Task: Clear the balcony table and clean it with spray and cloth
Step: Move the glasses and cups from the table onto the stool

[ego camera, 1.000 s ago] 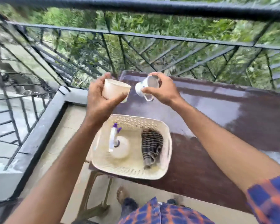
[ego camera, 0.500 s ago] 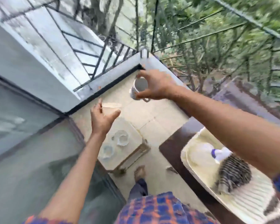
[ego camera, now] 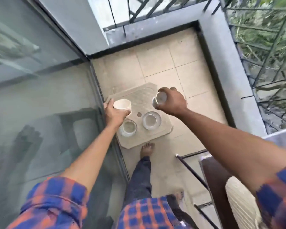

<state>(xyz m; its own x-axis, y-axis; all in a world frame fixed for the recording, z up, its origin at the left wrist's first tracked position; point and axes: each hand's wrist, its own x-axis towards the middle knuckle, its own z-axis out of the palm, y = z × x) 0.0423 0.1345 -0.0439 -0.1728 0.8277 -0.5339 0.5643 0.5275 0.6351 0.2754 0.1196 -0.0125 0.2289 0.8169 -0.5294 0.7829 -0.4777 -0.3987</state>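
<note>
**A:** Far L, what's there?
**B:** Big grey-framed glass sliding door (ego camera: 40,104) w/ the arm reflected in it. Blue-orange checked sleeve (ego camera: 53,200) at bottom L.

**A:** L hand?
**B:** The left hand (ego camera: 113,115) has its fingers wrapped round a cream round cup (ego camera: 122,104), upright, mouth up. It's over the far-L corner of a beige square plastic surface (ego camera: 139,139) standing low on the floor, just beside the door. Touching it or just above, can't tell. Too blurry.

**A:** Anything else on that surface?
**B:** A clear round glass bowl (ego camera: 128,128) at near-L, just beside the L wrist. A second glass bowl (ego camera: 151,120) sits to its R, apart from the first. There's a small round hole (ego camera: 139,114) btwn the bowls & the cup. A bare foot (ego camera: 147,149) is at the surface's near edge, on the beige tiled floor (ego camera: 163,63).

**A:** R hand?
**B:** The right hand (ego camera: 172,101) grips a white round mug (ego camera: 160,99) from above. Mug's tilted, mouth toward the camera, over the far-R part of the same surface. Contact w/ it: can't tell.

**A:** Further R?
**B:** Bottom R shows the edge of the dark brown surface (ego camera: 215,179), w/ a cream ribbed plastic basket (ego camera: 238,204) on it, partly hidden by the R arm. A black metal railing (ego camera: 262,80) runs along the R side, greenery behind.
</note>
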